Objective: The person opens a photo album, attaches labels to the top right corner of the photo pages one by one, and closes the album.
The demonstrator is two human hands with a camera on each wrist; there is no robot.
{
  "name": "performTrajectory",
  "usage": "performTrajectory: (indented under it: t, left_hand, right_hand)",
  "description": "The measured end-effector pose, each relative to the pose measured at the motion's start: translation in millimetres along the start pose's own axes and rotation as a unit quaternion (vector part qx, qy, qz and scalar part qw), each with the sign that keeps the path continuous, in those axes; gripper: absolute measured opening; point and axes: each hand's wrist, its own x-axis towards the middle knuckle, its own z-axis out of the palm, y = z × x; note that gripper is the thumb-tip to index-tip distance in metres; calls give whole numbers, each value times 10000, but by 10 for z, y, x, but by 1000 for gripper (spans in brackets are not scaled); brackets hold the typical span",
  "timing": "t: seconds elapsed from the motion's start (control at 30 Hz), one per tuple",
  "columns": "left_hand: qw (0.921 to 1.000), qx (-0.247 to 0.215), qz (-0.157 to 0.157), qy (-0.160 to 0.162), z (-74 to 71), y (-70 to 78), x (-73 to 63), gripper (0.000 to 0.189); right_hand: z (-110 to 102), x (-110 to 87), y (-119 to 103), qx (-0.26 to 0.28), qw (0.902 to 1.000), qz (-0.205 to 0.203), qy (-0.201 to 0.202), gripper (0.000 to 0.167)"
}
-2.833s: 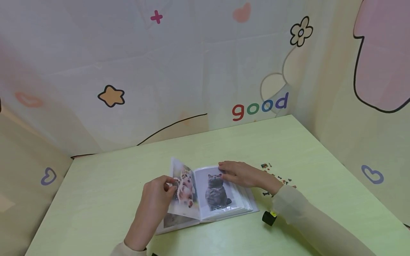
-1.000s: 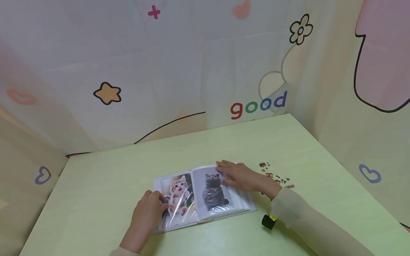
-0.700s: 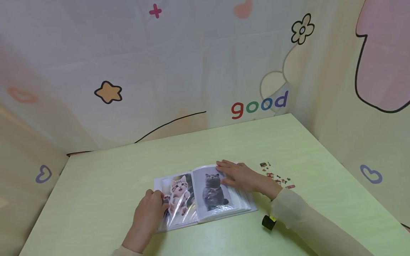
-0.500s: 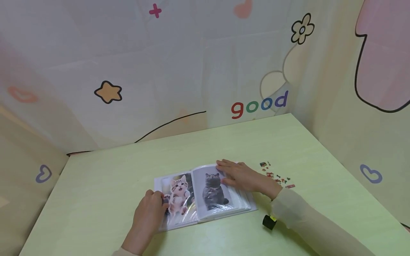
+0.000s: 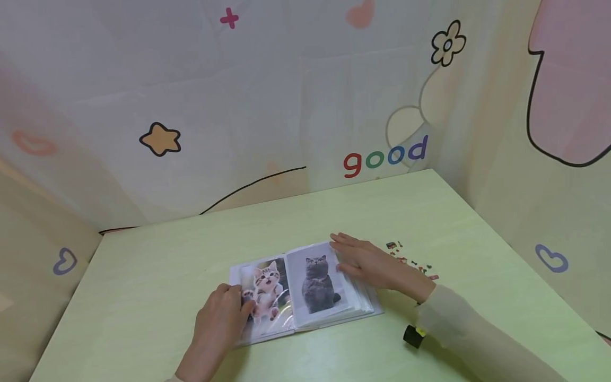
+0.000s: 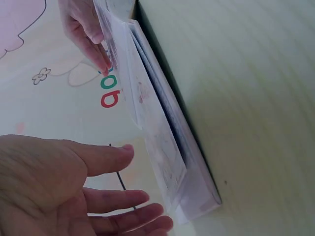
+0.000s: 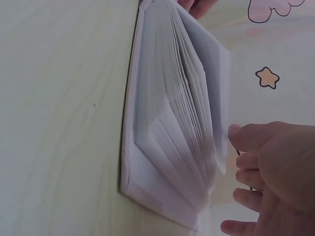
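Observation:
A photo album [image 5: 298,324] lies spread on the table. Its left page carries a photo of a tabby kitten [image 5: 268,286], its right page a photo of a grey cat [image 5: 317,286]. My left hand [image 5: 219,318] rests at the left page's outer edge, fingers loose; the left wrist view shows its thumb [image 6: 118,158] apart from the fingers. With fingers extended, my right hand [image 5: 367,260] lies along the right page's outer edge. In the right wrist view its thumb [image 7: 241,136] is right at the edge of the uppermost leaf, above a thick stack of pages [image 7: 172,108].
Small colourful stickers or cut-outs [image 5: 414,264] are scattered on the table [image 5: 191,265] beyond my right wrist. A small black box [image 5: 413,336] with a yellow part sits under the right sleeve [image 5: 458,318]. Printed curtains surround the table.
The left page, held raised at first by my left hand, now lies down flat. Most recently my right hand has shifted slightly right, to the right page's outer edge.

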Motion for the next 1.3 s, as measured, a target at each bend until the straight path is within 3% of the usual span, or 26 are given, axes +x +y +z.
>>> performTrajectory:
  t: [0.23,0.33,0.8,1.3]
  left_hand:
    - [9939,-317,710,787,-20,89,-26,46]
    - [9899,-515,928,943,-22,149,-16,49]
    - [9716,-509,2030,1100,22,452,75,57]
    - [9675,-625,2364,645,84,902,171,60]
  right_hand:
    - [-116,-191,55,-83,9997,110,218,60]
    - [-166,-266,77,-183,9992,122,325,58]
    - [-307,-584,232,-460,9972,243,544,54]
    - [-438,-868,379,-436,9944,553,790,51]
